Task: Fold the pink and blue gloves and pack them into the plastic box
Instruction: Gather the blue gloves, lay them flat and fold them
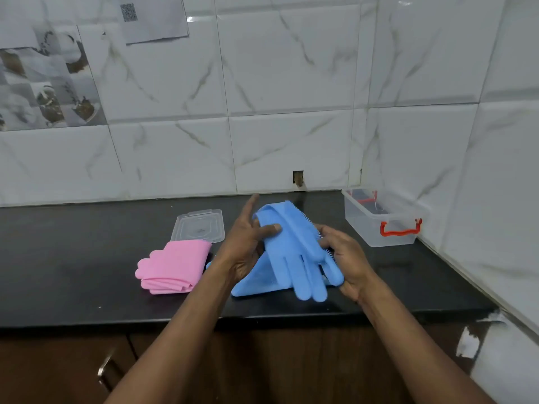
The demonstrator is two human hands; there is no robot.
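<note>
Both hands hold the blue gloves (287, 252) above the black counter (73, 275), bent over so the fingers hang toward me and a cuff rests on the counter. My left hand (248, 243) grips them from the left with the thumb on top. My right hand (342, 252) pinches their right edge by the bristles. The pink gloves (173, 268) lie folded on the counter to the left. The clear plastic box (379, 220) with red handles stands open at the back right corner.
The box's clear lid (199, 225) lies flat behind the pink gloves. Tiled walls close the counter at the back and on the right. A wooden cabinet with a metal handle (105, 365) sits below the counter edge.
</note>
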